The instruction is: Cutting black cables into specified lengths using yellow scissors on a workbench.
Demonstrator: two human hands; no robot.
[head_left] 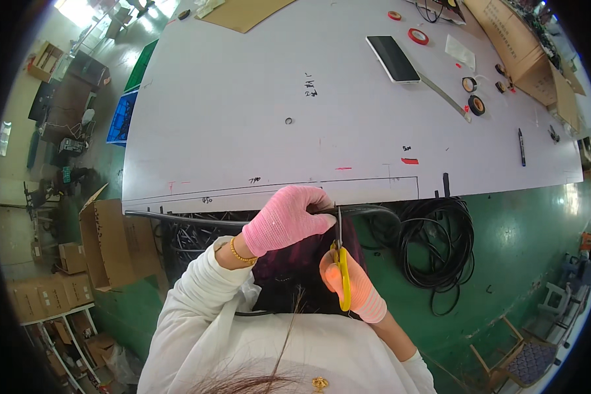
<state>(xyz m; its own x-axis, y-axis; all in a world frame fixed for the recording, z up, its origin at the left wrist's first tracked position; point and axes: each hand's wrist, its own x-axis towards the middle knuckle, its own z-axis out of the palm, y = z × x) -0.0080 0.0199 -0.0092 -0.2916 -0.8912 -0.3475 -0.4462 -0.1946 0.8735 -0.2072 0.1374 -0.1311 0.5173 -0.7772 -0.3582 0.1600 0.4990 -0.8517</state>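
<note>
Pinching cable (243,222) in left grip (285,220)

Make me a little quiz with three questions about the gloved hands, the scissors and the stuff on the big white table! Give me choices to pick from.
1. Where does the black pen lie?
A. On the table's right side
B. On the floor
C. In a cardboard box

2. What colour are the handles of the scissors?
A. Blue
B. Yellow
C. Green

3. What is the left hand doing?
A. Resting flat on the table
B. Holding the black cable at the table's edge
C. Holding the phone

Answers:
1 A, the pen lies on the white top near its right edge.
2 B, yellow loops show in the right hand.
3 B, the pink glove closes over the cable beside the blades.
</note>
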